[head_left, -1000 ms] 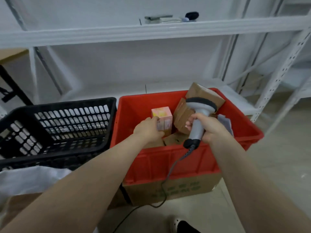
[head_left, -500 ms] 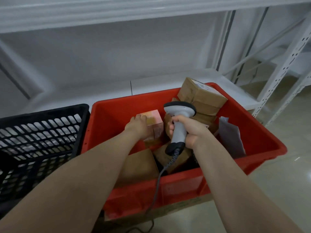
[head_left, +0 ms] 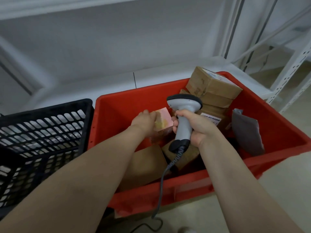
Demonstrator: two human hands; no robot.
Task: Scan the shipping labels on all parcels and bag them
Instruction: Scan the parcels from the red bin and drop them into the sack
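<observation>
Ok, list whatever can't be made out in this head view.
All in the head view:
The pink box: no label in sight; the left hand gripping it covers part.
The scanner in the right hand: its window faces away.
The white label behind the scanner: print too small and blurred.
The brown boxes low in the red crate: partly hidden by both forearms.
</observation>
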